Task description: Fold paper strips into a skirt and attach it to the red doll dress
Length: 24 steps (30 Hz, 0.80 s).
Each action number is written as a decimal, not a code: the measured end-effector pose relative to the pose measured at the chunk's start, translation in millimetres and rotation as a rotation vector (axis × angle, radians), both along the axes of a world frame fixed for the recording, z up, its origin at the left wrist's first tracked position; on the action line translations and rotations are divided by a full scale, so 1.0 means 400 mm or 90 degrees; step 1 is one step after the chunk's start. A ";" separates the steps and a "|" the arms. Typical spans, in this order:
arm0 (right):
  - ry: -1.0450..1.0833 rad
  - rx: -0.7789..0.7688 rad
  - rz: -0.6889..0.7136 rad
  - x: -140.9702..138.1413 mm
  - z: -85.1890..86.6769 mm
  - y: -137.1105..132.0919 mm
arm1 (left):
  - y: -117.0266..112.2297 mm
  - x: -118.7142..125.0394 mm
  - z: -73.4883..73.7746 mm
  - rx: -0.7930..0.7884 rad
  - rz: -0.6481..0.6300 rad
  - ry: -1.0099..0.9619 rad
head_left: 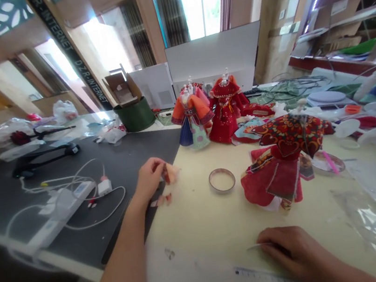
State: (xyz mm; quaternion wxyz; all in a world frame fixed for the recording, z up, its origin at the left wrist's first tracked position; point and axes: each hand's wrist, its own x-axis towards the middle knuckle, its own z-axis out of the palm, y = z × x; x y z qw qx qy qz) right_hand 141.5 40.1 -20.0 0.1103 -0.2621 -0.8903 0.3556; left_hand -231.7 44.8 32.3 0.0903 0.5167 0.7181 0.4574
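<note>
My left hand (150,176) is closed in a pinch on a small peach and brown scrap (171,173) at the edge of the pale mat. Just below it lie more small brown-and-pink scraps (164,199). My right hand (290,244) rests near the front of the mat, fingers curled round a thin pale pointed stick (254,247), its exact kind unclear. Below that hand is a clear ruler (257,275), partly covered. A tape roll (222,181) lies flat between the hands, left of a red miniature dress (278,174) with a patterned collar on a stand.
Behind stand an orange-sleeved miniature dress (192,119) and a red one (225,109). At left, a power strip (61,216) trails white cables over the dark mat. Clear plastic (373,221) lies at right. A green round container (134,115) stands at the back.
</note>
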 end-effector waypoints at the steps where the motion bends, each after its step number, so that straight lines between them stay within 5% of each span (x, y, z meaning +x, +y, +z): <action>1: -0.002 -0.001 0.000 0.000 0.001 0.000 | 0.001 -0.005 0.000 0.023 0.013 -0.028; 13: -0.016 -0.005 -0.001 0.000 0.004 -0.002 | -0.016 -0.067 0.044 0.316 0.206 -0.218; 24: 0.002 -0.008 0.000 0.006 0.000 0.002 | -0.012 -0.034 0.033 0.255 0.186 -0.342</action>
